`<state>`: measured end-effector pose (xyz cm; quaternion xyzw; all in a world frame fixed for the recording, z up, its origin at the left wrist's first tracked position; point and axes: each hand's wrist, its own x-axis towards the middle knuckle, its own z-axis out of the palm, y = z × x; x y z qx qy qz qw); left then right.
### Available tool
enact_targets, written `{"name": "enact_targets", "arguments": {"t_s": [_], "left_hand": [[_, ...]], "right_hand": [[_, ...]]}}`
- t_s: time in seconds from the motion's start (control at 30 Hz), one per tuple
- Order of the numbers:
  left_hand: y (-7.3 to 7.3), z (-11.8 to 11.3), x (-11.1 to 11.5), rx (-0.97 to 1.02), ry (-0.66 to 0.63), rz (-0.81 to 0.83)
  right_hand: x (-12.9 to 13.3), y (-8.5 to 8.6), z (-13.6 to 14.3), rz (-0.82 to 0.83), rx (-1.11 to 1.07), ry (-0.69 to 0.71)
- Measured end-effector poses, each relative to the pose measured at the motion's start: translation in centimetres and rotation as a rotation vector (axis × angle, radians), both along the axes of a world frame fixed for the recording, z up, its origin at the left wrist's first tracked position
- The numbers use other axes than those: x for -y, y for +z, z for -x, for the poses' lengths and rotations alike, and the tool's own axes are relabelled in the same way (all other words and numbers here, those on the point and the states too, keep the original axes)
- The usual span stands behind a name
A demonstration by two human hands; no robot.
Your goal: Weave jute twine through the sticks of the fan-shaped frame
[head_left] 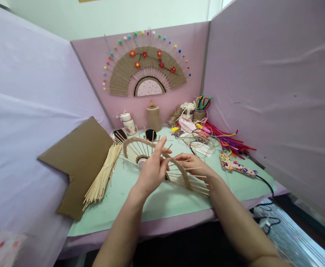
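Observation:
A half-round fan frame of thin wooden sticks stands tilted over the table, with a band of brown twine woven across the sticks. My left hand is at its middle, index finger raised and thumb bent in at the twine band. Whatever lies under those fingers is partly hidden. From the right, my right hand grips the band, its fingertips curled around the upper edge between the sticks. Behind the frame stands a large spool of brown twine.
A bundle of sticks and brown cardboard lie left. On the right are a patterned glue gun with a black cord, pipe cleaners and tangled cord. A finished fan hangs behind; a white bottle stands below it.

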<state>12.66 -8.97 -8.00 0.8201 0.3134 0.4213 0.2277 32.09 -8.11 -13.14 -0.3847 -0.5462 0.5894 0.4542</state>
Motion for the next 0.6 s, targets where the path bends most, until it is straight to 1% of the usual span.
{"name": "enact_targets", "arguments": {"t_s": [0.07,0.13,0.2,0.27,0.33,0.43,0.5,0.6], "left_hand": [[0.1,0.2,-0.4,0.000,-0.052,0.002],[-0.2,0.2,-0.8,0.004,-0.073,-0.037],[-0.7,0.1,-1.2,0.022,-0.057,-0.081],[-1.2,-0.2,-1.4,0.064,-0.026,-0.124],[-1.5,-0.5,-1.4,0.108,0.006,-0.161],[-1.9,-0.8,-1.4,0.151,0.048,-0.196],[-2.0,-0.9,-1.4,0.164,0.054,-0.184],[-2.2,-1.0,-1.4,0.185,0.025,-0.111]], "right_hand": [[-0.2,-0.4,0.2,-0.026,0.012,-0.056],[-0.4,-0.7,0.3,-0.081,0.008,-0.164],[-0.6,-1.0,0.2,-0.143,-0.003,-0.285],[-0.6,-1.1,0.1,-0.187,0.001,-0.361],[-0.3,-1.0,-0.2,-0.213,0.030,-0.388],[0.6,-0.7,-0.8,-0.249,0.092,-0.378],[1.4,-0.6,-1.6,-0.275,0.133,-0.348],[2.8,-0.6,-3.3,-0.321,0.200,-0.320]]}}
